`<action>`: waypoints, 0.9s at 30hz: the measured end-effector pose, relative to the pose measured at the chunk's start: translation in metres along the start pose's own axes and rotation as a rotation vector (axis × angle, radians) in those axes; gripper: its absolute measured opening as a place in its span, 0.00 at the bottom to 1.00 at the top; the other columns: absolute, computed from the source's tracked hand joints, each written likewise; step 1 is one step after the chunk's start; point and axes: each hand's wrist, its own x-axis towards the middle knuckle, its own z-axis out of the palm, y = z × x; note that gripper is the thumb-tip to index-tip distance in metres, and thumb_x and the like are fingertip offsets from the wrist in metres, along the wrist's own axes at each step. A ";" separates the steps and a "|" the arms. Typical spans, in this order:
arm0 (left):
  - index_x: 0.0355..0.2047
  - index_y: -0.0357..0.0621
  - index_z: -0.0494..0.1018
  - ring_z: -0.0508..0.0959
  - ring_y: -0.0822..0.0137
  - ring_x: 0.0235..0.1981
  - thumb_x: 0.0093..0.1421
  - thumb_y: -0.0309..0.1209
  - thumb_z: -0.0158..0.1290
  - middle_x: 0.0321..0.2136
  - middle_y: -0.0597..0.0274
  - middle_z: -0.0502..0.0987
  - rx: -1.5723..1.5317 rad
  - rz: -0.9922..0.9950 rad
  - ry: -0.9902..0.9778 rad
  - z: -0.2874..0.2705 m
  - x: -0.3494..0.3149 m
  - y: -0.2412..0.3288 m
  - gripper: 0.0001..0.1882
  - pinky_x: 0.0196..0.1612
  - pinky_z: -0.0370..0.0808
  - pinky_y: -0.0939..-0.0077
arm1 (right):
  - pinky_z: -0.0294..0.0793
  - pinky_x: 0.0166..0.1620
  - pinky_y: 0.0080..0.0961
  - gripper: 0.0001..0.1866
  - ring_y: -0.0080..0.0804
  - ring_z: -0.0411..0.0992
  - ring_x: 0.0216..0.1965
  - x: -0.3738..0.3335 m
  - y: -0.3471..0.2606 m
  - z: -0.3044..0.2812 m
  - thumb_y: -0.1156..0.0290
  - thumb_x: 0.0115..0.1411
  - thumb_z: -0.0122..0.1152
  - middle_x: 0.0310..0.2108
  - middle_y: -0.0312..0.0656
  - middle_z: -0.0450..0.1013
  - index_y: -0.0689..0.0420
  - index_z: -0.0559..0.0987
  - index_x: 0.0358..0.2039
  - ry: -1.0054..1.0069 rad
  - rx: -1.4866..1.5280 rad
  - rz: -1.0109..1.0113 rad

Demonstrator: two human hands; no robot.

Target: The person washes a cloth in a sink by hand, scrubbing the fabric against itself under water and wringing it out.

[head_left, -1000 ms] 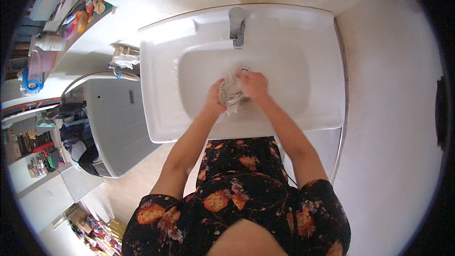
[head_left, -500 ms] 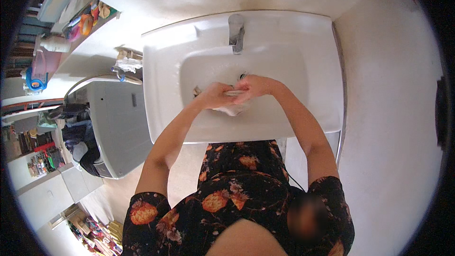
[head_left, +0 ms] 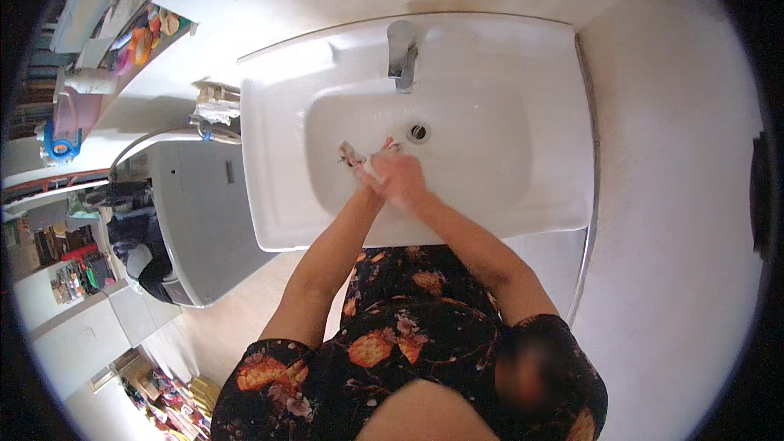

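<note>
Both my hands are together over the left half of the white washbasin [head_left: 490, 155]. My right hand [head_left: 402, 180] is closed over a small pale cloth [head_left: 373, 168]. Beneath it, my left hand [head_left: 371, 183] grips the same cloth and is largely covered by the right; a few fingertips show past it. Just left of the hands, a small crumpled pale-and-dark thing [head_left: 349, 153] lies in the bowl; its kind is unclear. The round drain [head_left: 418, 132] shows to the right of the hands. A chrome tap [head_left: 401, 53] stands at the back rim, with no stream of water visible.
On the left is a grey-white appliance [head_left: 208, 212] with dark clothes [head_left: 139, 237] at its far side. A shelf with coloured bottles and a pink container [head_left: 77, 110] runs along the left wall. A bare wall [head_left: 670, 196] borders the basin on the right.
My hands have moved left and nearer to me, uncovering the drain. The right hand has come over the left, and the cloth that hung below them is now bunched between them.
</note>
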 end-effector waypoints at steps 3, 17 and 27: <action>0.50 0.40 0.66 0.76 0.62 0.42 0.56 0.43 0.52 0.43 0.58 0.74 -0.056 -0.122 0.002 0.082 -0.006 0.005 0.26 0.47 0.73 0.65 | 0.71 0.32 0.43 0.18 0.51 0.73 0.26 0.014 0.073 -0.018 0.54 0.57 0.52 0.24 0.48 0.75 0.57 0.77 0.24 0.150 -0.048 0.271; 0.52 0.40 0.65 0.70 0.51 0.50 0.46 0.48 0.59 0.46 0.46 0.71 1.693 0.127 -0.578 0.079 0.073 0.045 0.37 0.54 0.64 0.61 | 0.60 0.22 0.18 0.08 0.23 0.61 0.18 0.119 0.004 -0.150 0.66 0.58 0.51 0.22 0.35 0.65 0.56 0.69 0.31 -0.285 1.821 0.545; 0.31 0.44 0.72 0.75 0.48 0.28 0.55 0.42 0.50 0.25 0.50 0.76 1.927 0.339 -0.937 0.171 0.167 0.021 0.14 0.32 0.74 0.57 | 0.66 0.28 0.23 0.13 0.27 0.66 0.23 -0.016 0.128 -0.144 0.64 0.60 0.49 0.22 0.36 0.69 0.61 0.74 0.32 0.314 1.546 0.628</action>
